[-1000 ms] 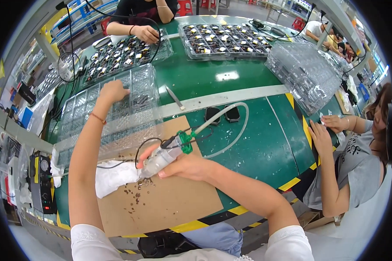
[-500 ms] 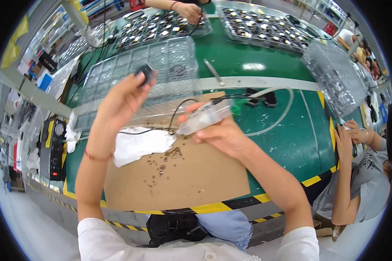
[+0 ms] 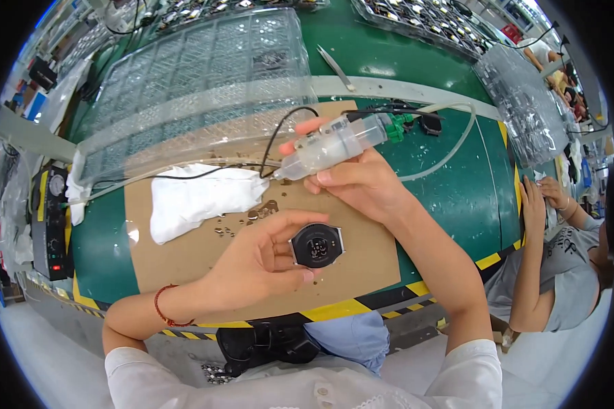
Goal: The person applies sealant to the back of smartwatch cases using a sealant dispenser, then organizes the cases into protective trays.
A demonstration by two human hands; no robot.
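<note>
Between the thumb and fingers of my left hand (image 3: pixel 262 255) is a round black watch case (image 3: pixel 317 246), its back facing up, held low over the cardboard sheet (image 3: pixel 361 255). My right hand (image 3: pixel 361 177) grips a clear dispensing syringe (image 3: pixel 331 148) with a green cap (image 3: pixel 398 127) and an air hose (image 3: pixel 460 146). The syringe slants, its tip pointing left over the end of a folded white cloth (image 3: pixel 201 199). Tip and watch case are apart. Small dark glue-like spots (image 3: pixel 262 210) lie on the cardboard near the cloth.
A clear plastic compartment tray (image 3: pixel 205 75) lies behind the cloth. Tweezers (image 3: pixel 335 67) rest beyond my right hand, and dark watch parts (image 3: pixel 430 124) sit behind the syringe. At left stands a black control box (image 3: pixel 51 225). A co-worker's hands (image 3: pixel 535 204) are at the right edge.
My left hand has come down from above the tray to near the cardboard's front, bringing the watch case with its back now up. The syringe stays in my right hand; the view has shifted.
</note>
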